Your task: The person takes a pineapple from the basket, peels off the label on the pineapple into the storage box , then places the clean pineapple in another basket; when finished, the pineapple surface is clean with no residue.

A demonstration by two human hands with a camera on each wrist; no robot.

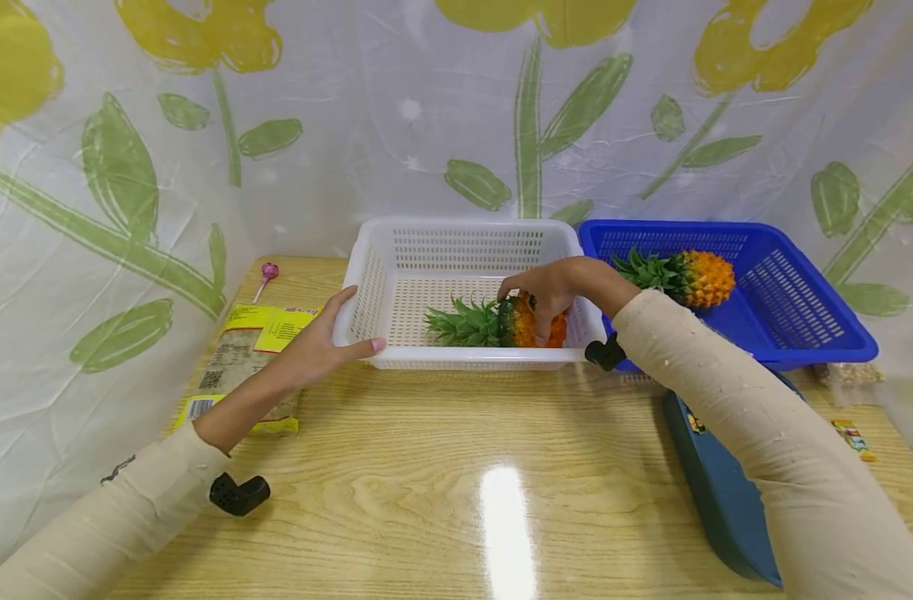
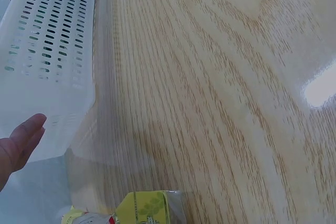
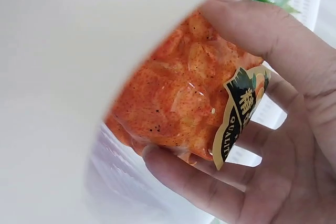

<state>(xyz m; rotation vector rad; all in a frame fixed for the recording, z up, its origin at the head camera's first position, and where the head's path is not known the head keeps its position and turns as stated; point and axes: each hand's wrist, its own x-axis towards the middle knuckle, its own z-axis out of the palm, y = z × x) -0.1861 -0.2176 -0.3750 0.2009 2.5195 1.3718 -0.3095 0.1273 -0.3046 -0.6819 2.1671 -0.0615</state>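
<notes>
A white plastic basket [image 1: 474,353] with slotted walls stands at the back of the table. Inside it, a small orange pineapple [image 1: 507,321] lies on its side, green crown to the left. My right hand [image 1: 549,292] reaches in from above and grips the fruit's body. In the right wrist view, fingers and thumb curl round the pineapple [image 3: 178,87], which carries a black and gold label; the basket wall hides part of it. My left hand [image 1: 334,332] rests against the basket's front left corner, fingers and thumb spread straight along the rim.
Right of the white basket stands a blue basket [image 1: 824,287] holding another pineapple [image 1: 699,279]. A dark teal container [image 1: 734,492] lies partly under my right sleeve. At left are a yellow-ended packet [image 1: 234,367] and a pink lollipop [image 1: 268,271]. A small colourful wrapper [image 1: 852,439] lies far right.
</notes>
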